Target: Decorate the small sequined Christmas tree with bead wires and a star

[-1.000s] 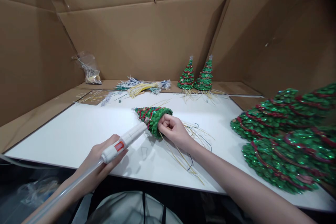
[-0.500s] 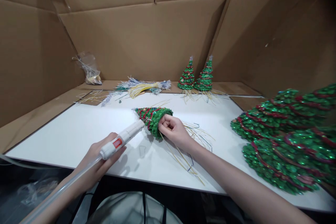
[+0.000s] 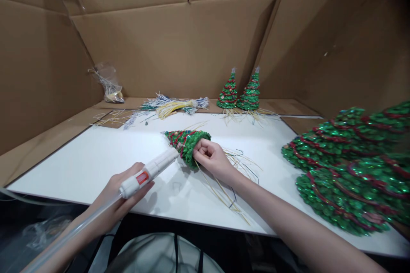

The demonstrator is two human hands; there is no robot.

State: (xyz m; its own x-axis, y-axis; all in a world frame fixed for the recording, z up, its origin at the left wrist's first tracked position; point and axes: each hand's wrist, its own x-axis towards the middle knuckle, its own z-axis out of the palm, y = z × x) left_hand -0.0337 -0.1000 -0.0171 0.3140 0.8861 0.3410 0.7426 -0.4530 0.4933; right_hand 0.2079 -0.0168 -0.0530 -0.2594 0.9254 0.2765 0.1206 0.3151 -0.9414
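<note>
The left hand grips the white tool with its tip very near the small tree, lying sideways on the tabletop, so a slip might poke it or the right hand pinching its base.

Left hand, right hand: bare | forearms: bare | garment: pale grey-green (two dark strips)

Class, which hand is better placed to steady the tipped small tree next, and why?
Probably the right hand: its fingers are at the open base of the small tree, while the left hand holds the white tool.
</note>
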